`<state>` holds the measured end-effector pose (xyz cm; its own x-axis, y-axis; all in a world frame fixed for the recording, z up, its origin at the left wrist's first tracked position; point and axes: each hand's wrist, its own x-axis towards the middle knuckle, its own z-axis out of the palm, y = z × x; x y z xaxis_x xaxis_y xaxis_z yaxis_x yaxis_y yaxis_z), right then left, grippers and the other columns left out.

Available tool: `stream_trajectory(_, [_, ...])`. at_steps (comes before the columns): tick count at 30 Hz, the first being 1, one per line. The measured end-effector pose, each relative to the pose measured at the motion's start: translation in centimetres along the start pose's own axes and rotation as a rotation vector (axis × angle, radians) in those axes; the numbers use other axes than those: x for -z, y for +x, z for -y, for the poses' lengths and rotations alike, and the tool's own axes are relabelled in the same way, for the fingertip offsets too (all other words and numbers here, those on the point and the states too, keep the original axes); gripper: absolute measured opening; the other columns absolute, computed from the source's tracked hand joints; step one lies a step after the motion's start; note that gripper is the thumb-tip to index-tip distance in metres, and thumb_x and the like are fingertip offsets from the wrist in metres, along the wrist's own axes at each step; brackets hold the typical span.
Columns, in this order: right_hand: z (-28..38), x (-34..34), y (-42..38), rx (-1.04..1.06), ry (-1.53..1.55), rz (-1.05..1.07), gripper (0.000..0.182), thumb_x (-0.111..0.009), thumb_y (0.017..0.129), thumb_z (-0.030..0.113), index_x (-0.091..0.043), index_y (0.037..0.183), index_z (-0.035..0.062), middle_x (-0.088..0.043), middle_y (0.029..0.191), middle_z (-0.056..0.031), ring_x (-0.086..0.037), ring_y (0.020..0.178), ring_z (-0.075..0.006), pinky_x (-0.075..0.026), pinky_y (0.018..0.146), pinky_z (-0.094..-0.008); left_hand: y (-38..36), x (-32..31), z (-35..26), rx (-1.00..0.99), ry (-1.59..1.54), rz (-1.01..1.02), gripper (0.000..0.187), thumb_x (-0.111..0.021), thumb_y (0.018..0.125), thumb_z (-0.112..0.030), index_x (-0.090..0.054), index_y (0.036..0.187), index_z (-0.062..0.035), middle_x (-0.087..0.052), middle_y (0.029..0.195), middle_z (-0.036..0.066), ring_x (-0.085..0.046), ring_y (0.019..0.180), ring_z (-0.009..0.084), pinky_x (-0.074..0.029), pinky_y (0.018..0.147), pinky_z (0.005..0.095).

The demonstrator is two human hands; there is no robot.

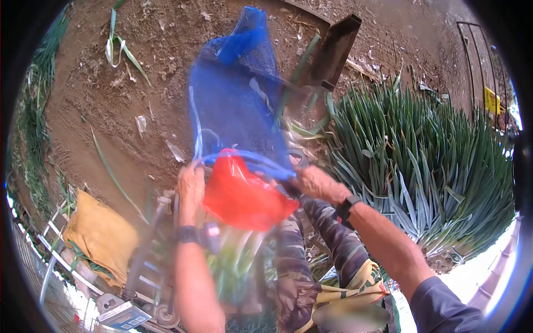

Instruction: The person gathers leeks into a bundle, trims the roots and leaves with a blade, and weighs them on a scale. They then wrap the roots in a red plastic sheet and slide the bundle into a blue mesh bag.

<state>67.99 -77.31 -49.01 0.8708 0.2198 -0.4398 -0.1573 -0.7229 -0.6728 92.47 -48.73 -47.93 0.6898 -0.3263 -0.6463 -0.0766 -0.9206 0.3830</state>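
A blue mesh bag stretches away from me over the ground, its mouth held wide between both hands. My left hand is closed on the left side of the rim. On the right side, my right hand grips the same rim. Between them a red plastic bag lies at the mesh bag's mouth. It covers one end of a bundle of green onions, whose pale stalks and green parts point toward me. Motion blurs the bundle and my left forearm.
A big heap of green onions stands at the right. A rusty metal channel is at the far side. To the left sit a yellow-orange cloth on a metal frame and a scale display. Loose leaves litter the dirt ground.
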Motion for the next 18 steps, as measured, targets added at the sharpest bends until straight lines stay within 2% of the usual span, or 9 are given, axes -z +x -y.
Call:
stream_trajectory(2, [2.6,-1.4,-2.5,0.045,0.187,0.003,0.018,-0.060,0.090,0.021,-0.068,0.088,0.0037,-0.065,0.073,-0.0173,-0.066,0.068,-0.0337,-0.054,0.063,-0.0455,-3.6,0.7,-0.8,0.124,0.011,0.130,0.046,-0.044,0.103,-0.033,-0.067,0.122,0.0015,-0.066,0.103,0.032,-0.060,0.099,0.0504,-0.048,0.086,0.0484])
stream_trajectory(4, [4.6,-3.8,-4.9,-0.199,0.366,0.195,0.020,-0.062,0.089,0.022,-0.069,0.086,0.0032,-0.067,0.073,-0.0190,-0.068,0.071,-0.0331,-0.055,0.064,-0.0453,-6.1,-0.8,2.4,0.086,-0.184,0.001,0.039,-0.044,0.099,-0.022,-0.069,0.117,0.0028,-0.068,0.106,0.030,-0.063,0.101,0.0472,-0.049,0.089,0.0486])
stream_trajectory(6, [6.7,-3.5,-5.8,-0.173,0.356,0.389,0.022,-0.063,0.089,0.023,-0.070,0.083,0.0030,-0.069,0.075,-0.0193,-0.070,0.071,-0.0328,-0.057,0.065,-0.0470,-8.3,-0.3,1.6,0.117,-0.288,-0.139,0.037,-0.043,0.096,-0.015,-0.068,0.114,0.0056,-0.069,0.109,0.029,-0.064,0.101,0.0453,-0.049,0.091,0.0493])
stream_trajectory(7, [8.4,-1.6,-5.8,-0.086,0.328,0.307,0.019,-0.065,0.085,0.022,-0.071,0.079,0.0046,-0.069,0.073,-0.0159,-0.069,0.067,-0.0358,-0.056,0.064,-0.0486,-8.5,-0.4,2.8,0.152,-0.362,-0.097,0.035,-0.044,0.093,-0.010,-0.069,0.113,0.0048,-0.071,0.110,0.026,-0.065,0.105,0.0410,-0.049,0.094,0.0460])
stream_trajectory(10, [9.7,-7.3,-5.9,0.027,0.262,0.277,0.014,-0.062,0.084,0.014,-0.066,0.095,0.0067,-0.065,0.074,-0.0161,-0.065,0.065,-0.0381,-0.054,0.060,-0.0460,-9.1,0.4,4.8,0.094,0.001,-0.080,0.033,-0.048,0.088,-0.008,-0.073,0.108,0.0001,-0.073,0.107,0.022,-0.067,0.104,0.0413,-0.051,0.092,0.0455])
stream_trajectory(11, [10.0,-10.3,-6.1,0.033,0.224,0.263,0.014,-0.062,0.082,0.013,-0.067,0.094,0.0065,-0.065,0.075,-0.0154,-0.065,0.067,-0.0370,-0.054,0.061,-0.0460,-9.3,0.3,6.7,-0.015,0.271,-0.097,0.029,-0.052,0.088,-0.008,-0.074,0.105,-0.0011,-0.074,0.104,0.021,-0.068,0.102,0.0391,-0.048,0.097,0.0514])
stream_trajectory(14, [12.5,-16.2,-5.7,0.073,0.079,0.257,0.012,-0.065,0.077,0.013,-0.070,0.087,0.0079,-0.068,0.076,-0.0111,-0.068,0.073,-0.0305,-0.054,0.062,-0.0431,-10.4,2.9,7.8,0.067,0.849,0.262,0.018,-0.058,0.088,-0.008,-0.073,0.096,-0.0043,-0.073,0.100,0.011,-0.067,0.101,0.0322,-0.048,0.093,0.0482])
stream_trajectory(16, [15.1,-17.0,-5.3,0.111,-0.080,0.292,0.009,-0.067,0.078,0.018,-0.074,0.077,0.0114,-0.071,0.074,-0.0057,-0.071,0.078,-0.0220,-0.054,0.060,-0.0374,-11.7,2.9,11.8,0.003,0.912,0.156,0.015,-0.060,0.088,-0.009,-0.073,0.094,-0.0070,-0.073,0.097,0.010,-0.067,0.098,0.0308,-0.049,0.091,0.0476])
stream_trajectory(18, [16.6,-17.7,-5.6,0.245,-0.078,0.263,0.012,-0.065,0.079,0.019,-0.072,0.075,0.0107,-0.071,0.075,-0.0051,-0.069,0.079,-0.0196,-0.053,0.065,-0.0366,-12.0,3.6,13.8,0.009,0.929,0.113,0.014,-0.061,0.088,-0.010,-0.074,0.092,-0.0088,-0.072,0.095,0.010,-0.068,0.097,0.0299,-0.049,0.090,0.0467])
